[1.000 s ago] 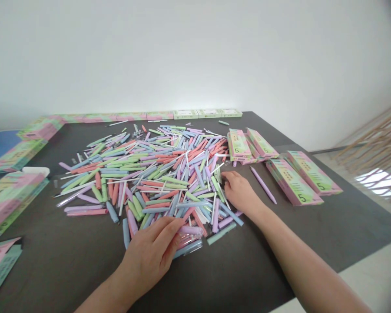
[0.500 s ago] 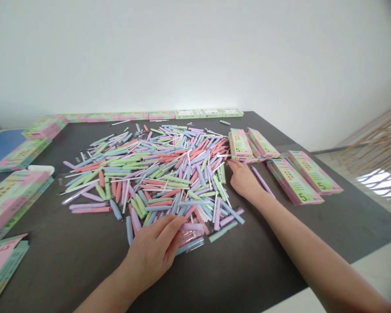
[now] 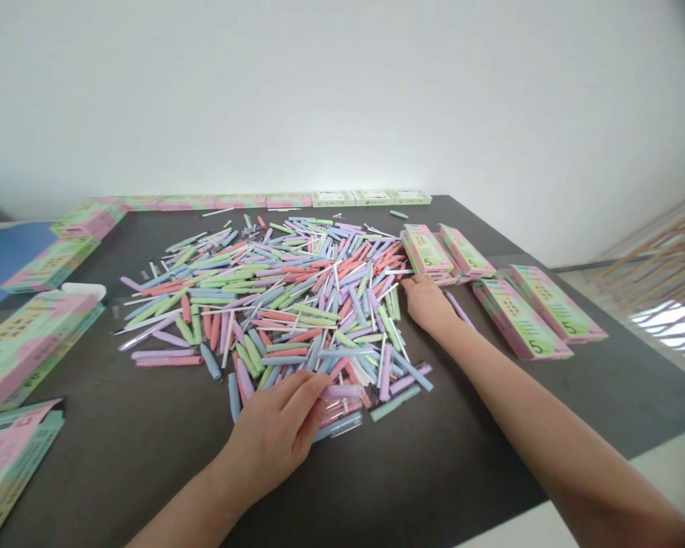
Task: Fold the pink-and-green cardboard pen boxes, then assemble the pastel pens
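A large loose heap of pastel pens (image 3: 274, 312) in pink, lilac, blue and green lies mixed with thin white refills on a dark grey table (image 3: 119, 449). My left hand (image 3: 271, 430) rests on the heap's near edge, its fingertips over a lilac pen (image 3: 342, 390). Below those fingers lie pens in clear plastic sleeves (image 3: 336, 422). My right hand (image 3: 428, 302) reaches the heap's right edge, its fingertips among pen ends, close to a green-and-pink box marked 5 (image 3: 427, 250). A single lilac pen (image 3: 460, 308) lies beside that hand, partly hidden by it.
More boxes marked 5 (image 3: 522, 320) lie right of the heap. A row of boxes (image 3: 371, 198) lines the far edge, and stacked boxes (image 3: 28, 350) lie at left with a white object (image 3: 84, 291). A blue surface (image 3: 11, 259) is beyond the left corner.
The view has shifted slightly. My right hand sits a little farther up and right of its place one second ago, now over more of the lilac pen. My left hand has barely moved.
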`<state>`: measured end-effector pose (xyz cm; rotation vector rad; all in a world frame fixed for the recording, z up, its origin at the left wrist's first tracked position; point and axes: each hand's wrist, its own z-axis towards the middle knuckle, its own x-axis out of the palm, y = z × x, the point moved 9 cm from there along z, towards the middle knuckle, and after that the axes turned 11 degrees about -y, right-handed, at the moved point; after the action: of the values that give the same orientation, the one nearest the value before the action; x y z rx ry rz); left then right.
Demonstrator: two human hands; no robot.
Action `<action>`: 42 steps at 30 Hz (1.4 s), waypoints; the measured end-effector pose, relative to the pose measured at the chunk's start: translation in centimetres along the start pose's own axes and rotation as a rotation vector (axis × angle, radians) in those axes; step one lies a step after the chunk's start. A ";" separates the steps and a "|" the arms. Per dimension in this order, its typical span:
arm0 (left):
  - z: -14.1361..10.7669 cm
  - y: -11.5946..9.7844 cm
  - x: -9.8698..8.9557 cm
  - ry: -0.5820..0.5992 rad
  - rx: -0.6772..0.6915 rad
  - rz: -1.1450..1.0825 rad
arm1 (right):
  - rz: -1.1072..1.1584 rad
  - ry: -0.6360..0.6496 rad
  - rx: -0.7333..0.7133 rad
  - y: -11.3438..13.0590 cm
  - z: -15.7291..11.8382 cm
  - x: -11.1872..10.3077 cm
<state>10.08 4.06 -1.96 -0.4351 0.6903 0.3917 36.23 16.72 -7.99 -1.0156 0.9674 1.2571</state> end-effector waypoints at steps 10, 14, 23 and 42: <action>-0.1 2.0 -0.4 -0.036 -0.182 0.013 | 0.112 0.103 0.016 1.2 -1.5 -1.7; 0.0 2.7 -1.0 -0.055 -0.289 0.044 | 0.179 0.161 0.032 2.0 -2.6 -2.3; -0.4 4.4 -1.2 -0.058 -0.509 -0.032 | 0.332 0.113 0.153 0.6 -3.0 -3.3; -2.1 7.9 -1.5 -0.198 -0.874 -0.249 | 0.688 0.091 -0.316 12.4 -7.6 -6.8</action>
<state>4.13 9.31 -4.41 -1.2776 0.2322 0.4809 23.19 8.06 -4.37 -1.0193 1.2732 1.9935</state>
